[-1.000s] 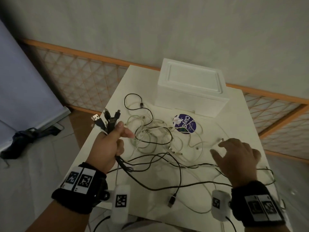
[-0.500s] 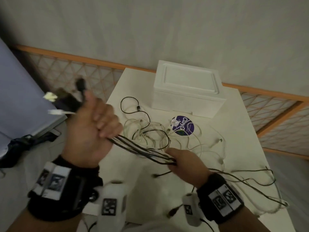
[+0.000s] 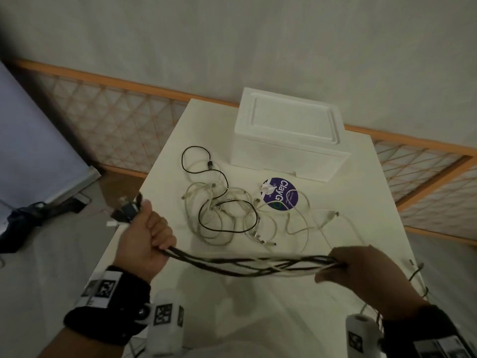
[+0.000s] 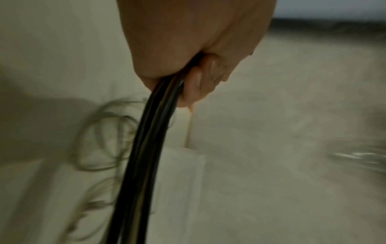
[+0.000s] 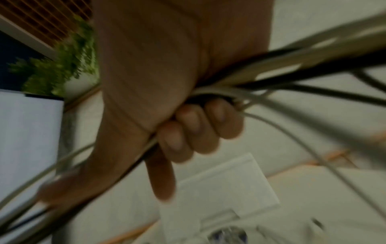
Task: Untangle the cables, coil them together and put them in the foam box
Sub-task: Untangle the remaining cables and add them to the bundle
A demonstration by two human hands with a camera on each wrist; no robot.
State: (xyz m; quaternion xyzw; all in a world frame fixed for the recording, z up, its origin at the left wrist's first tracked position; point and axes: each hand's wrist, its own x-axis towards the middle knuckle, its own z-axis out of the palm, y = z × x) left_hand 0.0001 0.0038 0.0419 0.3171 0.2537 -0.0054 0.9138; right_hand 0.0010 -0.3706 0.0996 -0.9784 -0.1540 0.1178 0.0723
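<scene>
A bundle of black and white cables (image 3: 253, 264) stretches between my two hands above the near part of the white table (image 3: 361, 192). My left hand (image 3: 147, 239) grips one end, with several plugs (image 3: 126, 210) sticking out above its thumb. My right hand (image 3: 361, 275) holds the bundle further along; its fingers (image 5: 198, 127) curl round the cables (image 5: 292, 69). The left wrist view shows the black strands (image 4: 146, 148) leaving the fist (image 4: 188, 49). A loose tangle of white cables and one black cable (image 3: 224, 210) lies mid-table. The closed white foam box (image 3: 289, 135) stands at the far side.
A round purple sticker (image 3: 280, 194) lies in front of the box with a small white plug on it. Cable ends trail off the table's right edge (image 3: 415, 272). An orange lattice fence (image 3: 116, 117) runs behind the table. Dark items (image 3: 33, 215) lie on the floor at left.
My right hand took hold of the cables near the left hand, then slid along the bundle to the right, pulling it straight. The left hand rose and came back down to the table's left edge.
</scene>
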